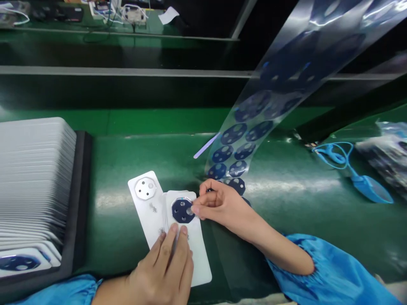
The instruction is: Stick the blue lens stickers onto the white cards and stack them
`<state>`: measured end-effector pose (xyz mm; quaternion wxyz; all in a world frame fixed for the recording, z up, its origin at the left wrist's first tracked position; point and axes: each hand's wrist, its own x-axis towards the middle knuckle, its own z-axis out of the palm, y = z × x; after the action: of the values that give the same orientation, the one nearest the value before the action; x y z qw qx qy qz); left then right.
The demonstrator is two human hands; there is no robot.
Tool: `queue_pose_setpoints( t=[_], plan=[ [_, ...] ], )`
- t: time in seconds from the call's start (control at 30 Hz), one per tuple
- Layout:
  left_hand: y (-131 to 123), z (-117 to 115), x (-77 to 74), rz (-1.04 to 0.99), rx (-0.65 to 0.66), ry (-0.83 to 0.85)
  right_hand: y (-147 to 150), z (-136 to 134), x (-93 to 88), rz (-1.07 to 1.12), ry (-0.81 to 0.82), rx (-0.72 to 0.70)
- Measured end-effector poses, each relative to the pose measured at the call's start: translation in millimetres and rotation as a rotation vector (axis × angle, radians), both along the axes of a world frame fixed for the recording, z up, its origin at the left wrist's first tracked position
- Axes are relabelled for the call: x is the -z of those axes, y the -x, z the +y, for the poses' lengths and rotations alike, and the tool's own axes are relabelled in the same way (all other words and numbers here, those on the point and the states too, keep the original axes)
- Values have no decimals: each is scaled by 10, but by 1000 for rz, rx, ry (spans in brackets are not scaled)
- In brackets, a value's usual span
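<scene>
A white rounded panel [199, 258] lies on the green table, overlapping other white pieces. Near its top is a dark blue octagonal sticker [182, 215] with several round holes. My right hand [222, 207] pinches this sticker's right edge between thumb and forefinger. The fingers of my left hand [168, 262] are stretched out over the panel, their tips just below the sticker. Beside it, partly under my left hand, a second white panel [143, 216] has a bare octagonal face with small holes.
A clear strip [235, 140] of dark stickers hangs down from the upper right to the table. Several white panels [34, 178] stand stacked in a black tray [83, 190] at left. A pale purple stick [206, 146] lies near the strip. A blue corded object [370, 188] rests at right.
</scene>
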<state>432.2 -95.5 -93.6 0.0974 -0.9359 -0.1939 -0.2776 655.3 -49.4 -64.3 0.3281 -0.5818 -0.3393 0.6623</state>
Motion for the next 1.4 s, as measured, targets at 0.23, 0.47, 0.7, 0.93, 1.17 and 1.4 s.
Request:
queue_pose_setpoints(
  t=[0.23, 0.47, 0.7, 0.93, 1.17, 1.4],
  plan=[
    [9, -51, 118, -16, -23, -41, -24, -9, 13, -40, 6, -5],
    [15, -67, 78, -4, -28, -26, -22, -10, 47, -45, 42, 43],
    [16, -77, 82, 6, -26, -19, -16, -11, 47, -70, 37, 37],
    [-5, -40, 36, -8, 3, 8, -6, 0, 24, -48, 30, 21],
    [2, 0, -94, 24, 34, 39, -13, 11, 16, -38, 8, 16],
    [-9, 18, -95, 53, 39, 30, -20, 13, 40, -7, -3, 21]
  ],
)
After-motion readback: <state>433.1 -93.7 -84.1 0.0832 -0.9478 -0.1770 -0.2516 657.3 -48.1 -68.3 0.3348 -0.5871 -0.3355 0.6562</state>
